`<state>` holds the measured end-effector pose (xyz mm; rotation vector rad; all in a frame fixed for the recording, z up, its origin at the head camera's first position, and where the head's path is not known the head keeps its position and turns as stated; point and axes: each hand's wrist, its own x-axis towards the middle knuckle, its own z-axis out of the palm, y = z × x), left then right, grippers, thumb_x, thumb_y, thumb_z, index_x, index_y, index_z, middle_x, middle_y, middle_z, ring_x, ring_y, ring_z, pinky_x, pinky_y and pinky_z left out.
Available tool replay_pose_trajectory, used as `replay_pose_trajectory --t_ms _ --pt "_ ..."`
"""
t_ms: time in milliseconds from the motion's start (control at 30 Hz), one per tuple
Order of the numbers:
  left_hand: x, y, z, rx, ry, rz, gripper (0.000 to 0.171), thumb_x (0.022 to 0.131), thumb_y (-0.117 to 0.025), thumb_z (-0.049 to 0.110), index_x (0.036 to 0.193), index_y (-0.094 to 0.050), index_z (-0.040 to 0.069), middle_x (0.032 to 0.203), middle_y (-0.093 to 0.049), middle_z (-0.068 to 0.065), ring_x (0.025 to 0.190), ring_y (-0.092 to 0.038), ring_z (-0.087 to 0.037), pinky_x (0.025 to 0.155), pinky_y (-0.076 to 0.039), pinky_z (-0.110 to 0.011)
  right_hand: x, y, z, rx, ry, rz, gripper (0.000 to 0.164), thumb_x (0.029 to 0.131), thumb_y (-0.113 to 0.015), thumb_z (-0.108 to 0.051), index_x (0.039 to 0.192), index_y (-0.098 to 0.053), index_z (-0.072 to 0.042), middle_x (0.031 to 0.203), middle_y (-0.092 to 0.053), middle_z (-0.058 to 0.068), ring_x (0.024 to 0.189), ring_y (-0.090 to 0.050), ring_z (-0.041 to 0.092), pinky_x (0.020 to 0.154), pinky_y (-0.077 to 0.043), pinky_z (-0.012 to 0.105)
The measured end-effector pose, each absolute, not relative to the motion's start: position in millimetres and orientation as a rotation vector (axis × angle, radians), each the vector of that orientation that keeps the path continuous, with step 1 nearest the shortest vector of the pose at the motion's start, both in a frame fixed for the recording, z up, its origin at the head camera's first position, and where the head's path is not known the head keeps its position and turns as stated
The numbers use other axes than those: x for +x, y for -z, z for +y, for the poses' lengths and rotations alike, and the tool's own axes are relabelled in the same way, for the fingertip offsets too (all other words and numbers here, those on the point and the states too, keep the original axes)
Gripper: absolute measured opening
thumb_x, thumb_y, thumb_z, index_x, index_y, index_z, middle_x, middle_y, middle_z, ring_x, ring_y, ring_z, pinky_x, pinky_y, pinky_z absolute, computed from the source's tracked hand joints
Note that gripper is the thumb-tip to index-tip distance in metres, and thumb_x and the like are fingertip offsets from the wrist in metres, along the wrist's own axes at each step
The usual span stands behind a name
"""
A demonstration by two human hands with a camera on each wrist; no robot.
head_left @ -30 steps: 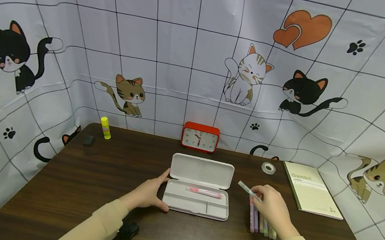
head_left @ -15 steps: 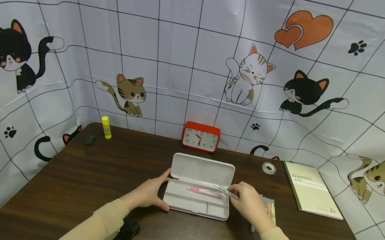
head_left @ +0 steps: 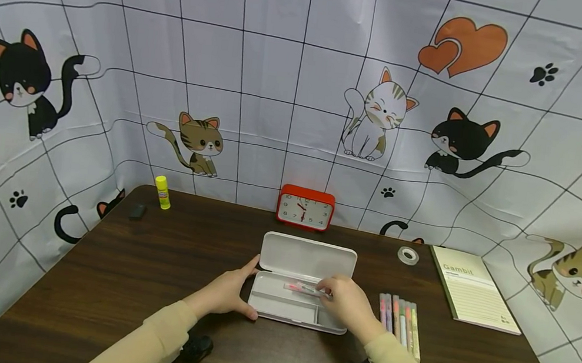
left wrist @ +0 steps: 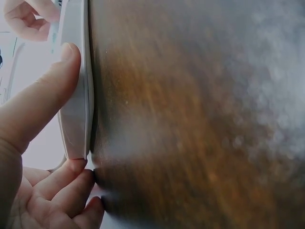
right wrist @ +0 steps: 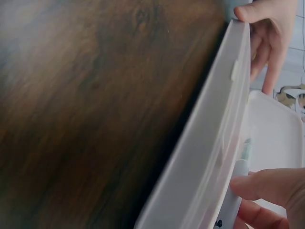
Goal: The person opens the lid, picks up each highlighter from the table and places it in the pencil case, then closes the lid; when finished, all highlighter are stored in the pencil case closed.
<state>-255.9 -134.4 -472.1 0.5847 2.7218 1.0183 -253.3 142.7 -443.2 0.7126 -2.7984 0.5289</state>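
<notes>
An open white pencil case (head_left: 280, 307) lies on the dark wooden table, its lid tilted back. My left hand (head_left: 226, 293) holds its left end, thumb along the front side and fingers around the corner. In the back compartment lies a pink marker (head_left: 290, 287). Over that compartment, my right hand (head_left: 349, 306) pinches a pale marker (right wrist: 231, 207) with a teal end between thumb and fingers. That marker lies beside or over the pink one; I cannot tell whether it touches the case floor. The right hand hides the case's right side.
Several pastel markers (head_left: 398, 323) lie in a row right of the case. Behind stand a red clock (head_left: 305, 208) and a yellow glue stick (head_left: 162, 193). A tape roll (head_left: 408, 255) and a notebook (head_left: 475, 289) lie at the right, a small dark block (head_left: 137, 211) at the left.
My right hand has carried the pale marker leftward from the row of markers into the case's back compartment. The left hand has stayed at the case's left end.
</notes>
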Motion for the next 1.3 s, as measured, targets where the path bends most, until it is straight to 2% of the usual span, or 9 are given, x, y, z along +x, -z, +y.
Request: replay_pose_trajectory --t_ms 567,1300 --pt "-255.9 473.0 -133.4 0.580 -1.024 2.720 0.125 0.060 -0.090 0.035 0.152 -0.012 0.002 0.142 -0.048 -0.012 0.130 -0.044 -0.035 0.104 -0.035 -0.051 -259.8 450.8 123.6 0.769 -0.497 -2.826 0.014 0.073 -0.075 -0.003 0.083 -0.073 -0.012 0.074 -0.059 -0.003 0.069 -0.057 0.014 0.057 -0.047 0.030" --pt "-254.9 471.6 -132.5 0.577 -1.039 2.729 0.124 0.060 -0.090 0.033 0.152 -0.013 0.001 0.140 -0.049 -0.014 0.129 -0.044 -0.036 0.105 -0.034 -0.051 -255.1 439.5 134.9 0.657 -0.674 -2.799 0.009 0.076 -0.073 -0.003 0.085 -0.071 -0.007 0.080 -0.063 0.003 0.075 -0.060 0.017 0.066 -0.050 0.032"
